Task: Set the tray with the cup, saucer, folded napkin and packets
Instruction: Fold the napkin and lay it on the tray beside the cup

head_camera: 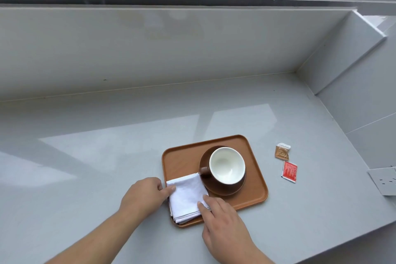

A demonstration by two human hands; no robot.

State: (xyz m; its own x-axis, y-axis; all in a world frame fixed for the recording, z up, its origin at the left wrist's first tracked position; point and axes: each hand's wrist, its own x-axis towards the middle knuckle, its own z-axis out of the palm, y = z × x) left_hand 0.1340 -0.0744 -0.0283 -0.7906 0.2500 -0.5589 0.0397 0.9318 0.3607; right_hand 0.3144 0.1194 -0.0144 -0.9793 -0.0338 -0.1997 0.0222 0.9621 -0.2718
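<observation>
We note the left hand (pixel 147 194) and right hand (pixel 222 221), fingers extended flat, both pressing the folded napkin (pixel 186 196) at the tray's (pixel 255 191) near-left corner beside the saucer (pixel 225 188)

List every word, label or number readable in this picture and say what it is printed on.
Nothing can be quoted with confidence.
Brown packet: print on its white top strip and brown face, too blurred to read.
Red packet: white print, too small to read.
Tray, cup, saucer and napkin: no text visible.
</observation>
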